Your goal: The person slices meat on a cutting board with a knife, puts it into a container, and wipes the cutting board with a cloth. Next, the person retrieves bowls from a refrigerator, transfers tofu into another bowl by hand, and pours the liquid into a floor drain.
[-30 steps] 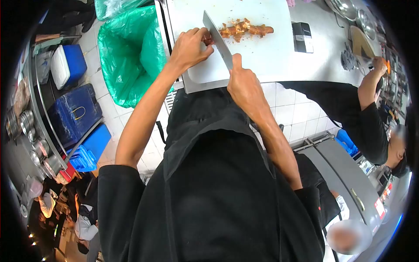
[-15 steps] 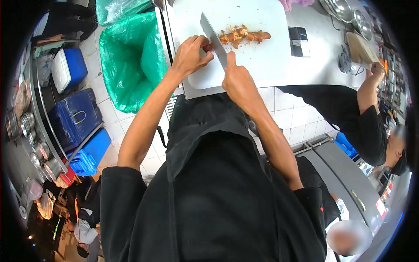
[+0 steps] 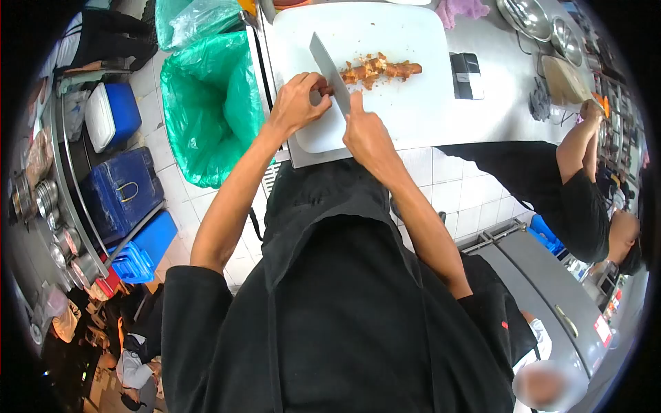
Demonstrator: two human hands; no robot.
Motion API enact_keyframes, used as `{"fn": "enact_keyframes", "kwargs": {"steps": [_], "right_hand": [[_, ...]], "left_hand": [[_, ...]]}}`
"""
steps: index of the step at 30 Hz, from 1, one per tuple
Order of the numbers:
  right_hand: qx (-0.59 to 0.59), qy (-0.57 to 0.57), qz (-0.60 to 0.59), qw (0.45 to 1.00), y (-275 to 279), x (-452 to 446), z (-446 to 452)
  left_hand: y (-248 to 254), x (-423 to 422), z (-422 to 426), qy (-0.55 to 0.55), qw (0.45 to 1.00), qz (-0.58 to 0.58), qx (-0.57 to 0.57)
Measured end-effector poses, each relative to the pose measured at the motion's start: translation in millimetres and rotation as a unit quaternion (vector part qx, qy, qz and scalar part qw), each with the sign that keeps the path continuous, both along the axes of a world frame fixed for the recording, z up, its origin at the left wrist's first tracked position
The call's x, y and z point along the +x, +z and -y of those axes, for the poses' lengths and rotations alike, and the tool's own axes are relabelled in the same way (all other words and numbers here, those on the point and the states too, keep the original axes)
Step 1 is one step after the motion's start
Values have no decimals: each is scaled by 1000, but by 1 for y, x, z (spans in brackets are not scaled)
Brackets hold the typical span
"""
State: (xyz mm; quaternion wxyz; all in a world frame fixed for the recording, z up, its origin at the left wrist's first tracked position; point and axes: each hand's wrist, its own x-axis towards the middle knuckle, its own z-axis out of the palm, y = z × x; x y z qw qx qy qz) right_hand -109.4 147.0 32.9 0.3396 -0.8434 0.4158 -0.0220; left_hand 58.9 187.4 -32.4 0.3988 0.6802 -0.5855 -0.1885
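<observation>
A brown piece of food, seemingly meat (image 3: 399,70), lies cut into pieces on the white cutting board (image 3: 413,117), with crumbs around it. My right hand (image 3: 368,134) is wrapped round the handle of a cleaver (image 3: 329,69), its index finger along the blade. The blade stands upright at the left end of the food. Just left of the blade, my left hand (image 3: 297,102) pinches the reddish end of the food, its fingers curled. The handle is hidden inside my right hand.
Left of the counter stands a bin with a green liner (image 3: 210,110). A black box (image 3: 468,76) and metal bowls (image 3: 527,17) sit on the counter right of the board. A co-worker's arm (image 3: 578,141) reaches over the counter at far right. Blue coolers (image 3: 120,186) stand on the left rack.
The view has shifted, so the board and food appear lower. Both hands keep their holds, and the cleaver stays beside the left end of the food. The co-worker's arm at right has moved slightly.
</observation>
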Motion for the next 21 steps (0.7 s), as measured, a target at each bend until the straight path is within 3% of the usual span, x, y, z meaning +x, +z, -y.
{"fn": "enact_keyframes", "kwargs": {"steps": [8,10,11,13,14,15,18,21], "right_hand": [[-4,-5,21,1000,-15,-15,-13],[-6,-9,22,1000,-18,-16,-10],[4,-13,18,1000,-19,-16,-12],[-5,-8,27,1000,-18,-17,-13],[-9,1,29,1000,-17,-17,-13],[-12,-3,30,999,-20,-18,-14],[-44,0,71,997,-30,-18,-15],[-75,57,40,995,-20,-24,-32]], "left_hand": [[14,-4,-13,19,1000,4,-24],[24,-5,-18,121,983,80,-112],[28,-5,-22,117,983,84,-116],[50,-3,-22,173,984,-45,-29],[62,-1,-7,150,978,-2,-142],[80,-3,15,121,968,-30,-218],[148,-15,89,-48,934,29,-352],[36,-19,113,-157,966,181,-95]]}}
